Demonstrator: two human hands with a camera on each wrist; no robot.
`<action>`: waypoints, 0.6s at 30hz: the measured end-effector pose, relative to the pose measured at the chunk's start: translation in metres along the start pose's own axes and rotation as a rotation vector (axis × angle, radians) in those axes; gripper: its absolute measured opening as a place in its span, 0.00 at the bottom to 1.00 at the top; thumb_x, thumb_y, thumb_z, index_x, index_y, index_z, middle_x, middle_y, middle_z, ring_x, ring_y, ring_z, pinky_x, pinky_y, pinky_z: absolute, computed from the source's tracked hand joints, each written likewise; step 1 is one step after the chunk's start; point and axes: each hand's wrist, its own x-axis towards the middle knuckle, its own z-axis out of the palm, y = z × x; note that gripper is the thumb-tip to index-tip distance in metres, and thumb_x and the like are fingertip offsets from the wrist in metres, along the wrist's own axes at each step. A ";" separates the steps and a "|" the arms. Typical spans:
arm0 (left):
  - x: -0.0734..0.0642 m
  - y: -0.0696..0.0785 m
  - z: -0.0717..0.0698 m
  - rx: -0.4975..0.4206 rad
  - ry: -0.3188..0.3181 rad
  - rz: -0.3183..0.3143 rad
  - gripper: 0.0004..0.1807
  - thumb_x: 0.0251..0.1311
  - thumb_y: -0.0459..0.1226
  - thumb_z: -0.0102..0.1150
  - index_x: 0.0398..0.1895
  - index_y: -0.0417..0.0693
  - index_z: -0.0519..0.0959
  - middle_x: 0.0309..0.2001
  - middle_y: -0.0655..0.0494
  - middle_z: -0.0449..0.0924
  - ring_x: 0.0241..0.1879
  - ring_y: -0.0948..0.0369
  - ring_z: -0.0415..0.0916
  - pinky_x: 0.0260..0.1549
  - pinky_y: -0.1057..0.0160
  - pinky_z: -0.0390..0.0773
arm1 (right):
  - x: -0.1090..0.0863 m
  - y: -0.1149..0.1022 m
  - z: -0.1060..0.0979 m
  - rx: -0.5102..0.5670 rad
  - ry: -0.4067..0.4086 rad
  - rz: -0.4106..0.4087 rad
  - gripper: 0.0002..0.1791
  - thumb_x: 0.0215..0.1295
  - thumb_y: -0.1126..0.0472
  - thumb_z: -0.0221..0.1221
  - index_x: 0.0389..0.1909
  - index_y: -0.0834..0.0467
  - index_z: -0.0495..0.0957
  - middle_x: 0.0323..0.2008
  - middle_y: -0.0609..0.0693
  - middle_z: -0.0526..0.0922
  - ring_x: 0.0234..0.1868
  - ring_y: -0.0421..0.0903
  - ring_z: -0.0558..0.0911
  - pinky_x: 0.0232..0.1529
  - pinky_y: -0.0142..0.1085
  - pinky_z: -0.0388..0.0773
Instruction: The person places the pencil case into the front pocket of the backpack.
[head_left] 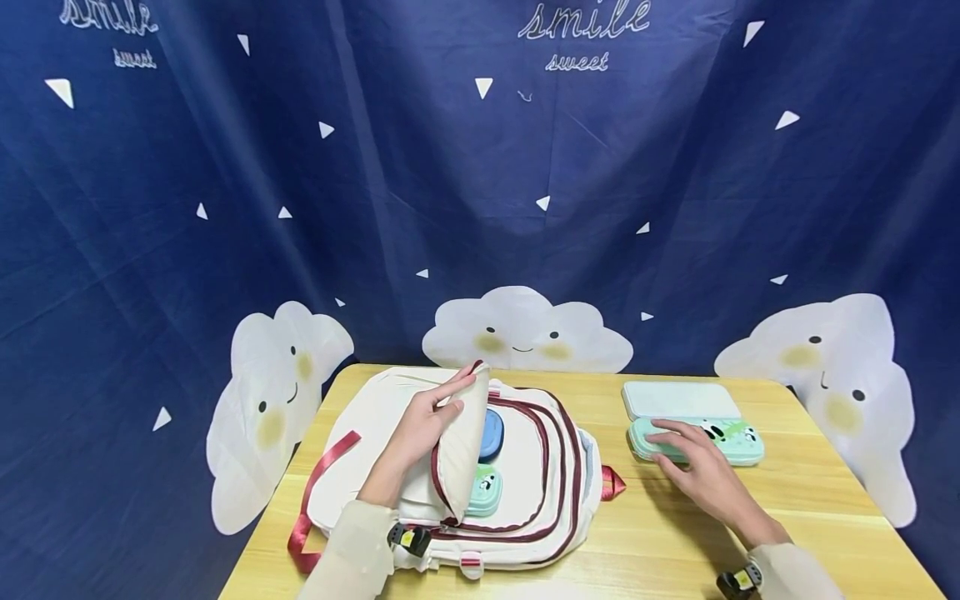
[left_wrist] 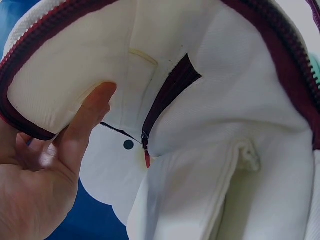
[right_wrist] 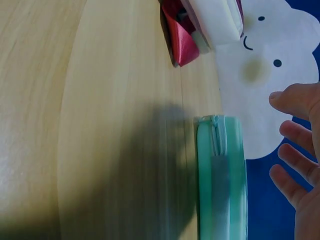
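A cream backpack (head_left: 525,492) with dark red zip trim lies on the table, its front flap (head_left: 459,446) lifted. My left hand (head_left: 420,425) grips the flap near its upper edge; in the left wrist view a finger (left_wrist: 90,115) lies against the flap's pale lining. Inside the pocket show a blue case (head_left: 492,435) and a mint green panda case (head_left: 486,490), both partly covered by the flap. My right hand (head_left: 705,475) hovers with spread fingers over a mint green panda pencil case (head_left: 742,443). The right wrist view shows this hand apart from the zipped case (right_wrist: 220,175).
Behind the pencil case lies a pale, flat box-like case (head_left: 681,400). A red strap (head_left: 300,533) hangs off the backpack's left side, and a red loop (head_left: 612,483) sticks out at its right. A blue cloud-print curtain (head_left: 480,183) stands behind the wooden table (head_left: 817,517).
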 end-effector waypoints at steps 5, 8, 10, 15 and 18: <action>0.000 0.000 0.000 0.001 0.000 -0.007 0.26 0.77 0.28 0.55 0.75 0.51 0.80 0.81 0.64 0.70 0.84 0.61 0.60 0.83 0.51 0.59 | -0.004 0.003 -0.004 0.006 -0.002 0.006 0.18 0.60 0.70 0.76 0.51 0.55 0.91 0.62 0.57 0.86 0.61 0.58 0.80 0.67 0.11 0.50; 0.000 0.000 0.000 0.003 -0.001 -0.007 0.26 0.77 0.28 0.55 0.75 0.51 0.80 0.81 0.64 0.70 0.84 0.61 0.60 0.83 0.52 0.59 | -0.005 0.005 -0.006 0.000 0.004 0.007 0.18 0.59 0.70 0.76 0.50 0.55 0.91 0.62 0.56 0.86 0.60 0.58 0.79 0.67 0.11 0.49; 0.000 0.000 -0.001 0.004 -0.001 -0.002 0.26 0.77 0.28 0.55 0.75 0.50 0.80 0.81 0.64 0.70 0.84 0.61 0.60 0.83 0.51 0.59 | -0.005 0.007 -0.009 -0.003 0.011 0.005 0.18 0.59 0.71 0.76 0.50 0.55 0.90 0.62 0.57 0.86 0.60 0.57 0.79 0.67 0.11 0.49; 0.000 -0.001 -0.001 0.002 -0.003 0.003 0.26 0.77 0.28 0.55 0.75 0.50 0.80 0.81 0.64 0.69 0.84 0.61 0.60 0.84 0.51 0.59 | -0.006 0.013 -0.015 -0.012 0.024 -0.005 0.19 0.58 0.71 0.76 0.50 0.56 0.90 0.61 0.59 0.86 0.59 0.58 0.78 0.69 0.09 0.46; 0.000 0.000 -0.002 -0.003 -0.004 -0.001 0.26 0.77 0.28 0.55 0.75 0.50 0.79 0.81 0.64 0.69 0.84 0.60 0.59 0.84 0.50 0.59 | -0.007 0.017 -0.018 -0.013 0.027 -0.006 0.19 0.58 0.71 0.76 0.50 0.57 0.90 0.61 0.60 0.86 0.59 0.60 0.78 0.69 0.09 0.45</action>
